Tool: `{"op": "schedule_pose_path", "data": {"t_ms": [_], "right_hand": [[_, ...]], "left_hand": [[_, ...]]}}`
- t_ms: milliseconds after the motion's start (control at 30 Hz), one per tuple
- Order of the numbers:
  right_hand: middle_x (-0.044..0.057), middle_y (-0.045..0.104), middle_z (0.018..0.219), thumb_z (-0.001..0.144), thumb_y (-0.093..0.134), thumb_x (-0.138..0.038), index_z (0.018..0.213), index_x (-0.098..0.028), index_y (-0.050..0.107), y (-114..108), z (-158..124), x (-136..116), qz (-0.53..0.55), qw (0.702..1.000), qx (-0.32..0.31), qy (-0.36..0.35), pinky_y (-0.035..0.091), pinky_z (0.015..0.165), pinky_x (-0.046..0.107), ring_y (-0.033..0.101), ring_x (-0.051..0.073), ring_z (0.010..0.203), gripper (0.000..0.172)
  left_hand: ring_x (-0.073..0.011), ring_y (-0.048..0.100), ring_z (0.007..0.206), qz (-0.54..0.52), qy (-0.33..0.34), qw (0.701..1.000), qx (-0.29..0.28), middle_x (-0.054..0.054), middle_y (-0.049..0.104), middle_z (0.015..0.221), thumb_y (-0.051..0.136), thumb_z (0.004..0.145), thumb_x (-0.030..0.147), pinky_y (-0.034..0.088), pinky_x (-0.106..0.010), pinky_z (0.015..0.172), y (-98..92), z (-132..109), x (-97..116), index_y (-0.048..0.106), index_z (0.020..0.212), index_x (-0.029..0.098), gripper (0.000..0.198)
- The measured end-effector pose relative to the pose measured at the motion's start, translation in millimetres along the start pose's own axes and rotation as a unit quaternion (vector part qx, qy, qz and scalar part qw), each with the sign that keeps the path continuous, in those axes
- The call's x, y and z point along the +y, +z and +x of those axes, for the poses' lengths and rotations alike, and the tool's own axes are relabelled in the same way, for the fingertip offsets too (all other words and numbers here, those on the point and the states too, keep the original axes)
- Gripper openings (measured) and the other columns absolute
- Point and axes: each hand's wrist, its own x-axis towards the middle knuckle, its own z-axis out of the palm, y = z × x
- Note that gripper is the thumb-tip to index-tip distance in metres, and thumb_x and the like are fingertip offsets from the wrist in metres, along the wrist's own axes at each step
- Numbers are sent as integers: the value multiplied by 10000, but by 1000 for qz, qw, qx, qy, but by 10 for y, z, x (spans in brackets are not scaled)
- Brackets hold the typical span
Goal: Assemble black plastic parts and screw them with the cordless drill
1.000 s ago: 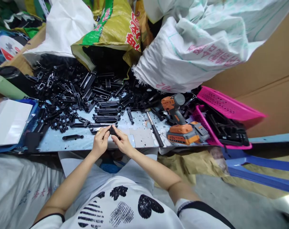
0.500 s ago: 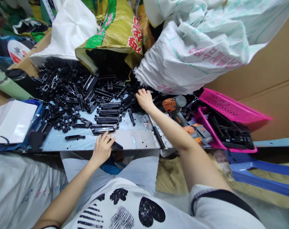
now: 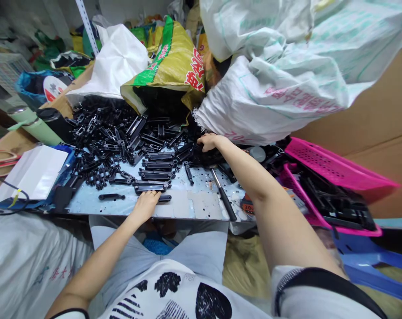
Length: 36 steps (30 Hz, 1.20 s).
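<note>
My left hand [image 3: 148,204] rests at the bench's front edge, its fingers on a black bar-shaped part [image 3: 164,198] beside the lowest of a stacked row of black parts [image 3: 156,176]. Farther back, my right hand [image 3: 207,141] reaches into dark parts by the mouth of the white sack [image 3: 270,93]; its fingers are bent, and whatever they touch is too dark to make out. A hammer [image 3: 225,197] with a black handle lies below that hand. One separate black part [image 3: 111,196] lies to the left of my left hand.
A large heap of black parts [image 3: 101,141] covers the back left. A yellow-green sack [image 3: 171,66] opens behind it. On the right are a pink basket [image 3: 340,168] and a drill partly hidden by my right arm. White papers [image 3: 35,173] and a green bottle [image 3: 38,128] stand left.
The view has tilted up and shifted left. My right hand's fingers are more curled, and its forearm now covers most of the drill. My left hand now lies against the black bar-shaped part.
</note>
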Motion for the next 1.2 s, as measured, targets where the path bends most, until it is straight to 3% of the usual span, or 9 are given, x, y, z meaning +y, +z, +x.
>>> {"op": "schedule_pose_path", "data": {"t_ms": [167, 333, 567, 667, 800, 867, 1000, 1200], "right_hand": [[64, 620, 1133, 733, 629, -445, 1182, -216, 612, 0, -53, -174, 101, 990, 2, -98, 378, 905, 319, 549, 231, 1031, 504], [63, 625, 1138, 708, 687, -444, 1161, -228, 620, 136, -84, -423, 73, 991, 11, -110, 336, 933, 339, 529, 238, 1083, 507], [126, 577, 1160, 846, 586, -369, 1108, -160, 605, 411, -321, -763, 7, 965, 193, -177, 268, 911, 363, 473, 243, 1081, 335], [120, 608, 1043, 905, 507, -363, 1082, -146, 602, 361, -440, -837, -29, 953, 216, -213, 254, 906, 357, 499, 226, 1002, 296], [104, 606, 959, 963, 354, -427, 1191, -163, 535, 252, -843, -958, -16, 954, 249, -166, 301, 758, 299, 540, 192, 841, 393], [102, 598, 959, 966, 334, -438, 1177, -169, 528, 271, -1147, -1097, 6, 959, 246, -144, 294, 669, 275, 548, 181, 797, 393], [83, 604, 877, 943, 411, -421, 983, -159, 554, 494, -1695, -1456, 53, 970, 167, -170, 268, 576, 260, 557, 169, 718, 301], [85, 602, 892, 945, 363, -499, 955, -162, 540, 888, -1931, -1782, 104, 955, 157, -229, 338, 661, 274, 573, 184, 750, 381]], "left_hand": [[-252, 545, 993, -10, 6, 1000, 11, -117, 605, 1048, 493, 906, 250, 425, -359, 819, 2, -10, 10, 482, 1262, 135, 375], [-241, 551, 990, -25, -4, 1000, 17, -106, 615, 1017, 517, 898, 240, 425, -347, 821, 2, 0, 20, 519, 1200, 147, 316], [-218, 567, 925, -22, -11, 999, 23, -96, 620, 965, 491, 914, 253, 432, -331, 777, 26, 34, 8, 543, 1138, 156, 250], [-221, 563, 924, -9, 6, 1000, 27, -93, 621, 968, 493, 913, 254, 431, -330, 772, -2, 19, -10, 528, 1160, 149, 270], [-227, 559, 922, -12, 17, 999, 31, -101, 616, 953, 463, 926, 258, 428, -340, 795, -44, -26, -30, 540, 1145, 136, 262], [-229, 553, 933, -25, 13, 999, 23, -105, 610, 957, 467, 922, 258, 428, -344, 807, -48, -30, -23, 546, 1139, 138, 260], [-234, 529, 994, -60, 29, 998, 2, -105, 588, 1019, 470, 920, 303, 427, -350, 839, -26, 31, 40, 514, 1194, 158, 314], [-225, 518, 983, -76, 70, 994, -28, -90, 577, 1015, 422, 930, 279, 424, -344, 852, -48, 135, 141, 540, 1097, 163, 235]]}}
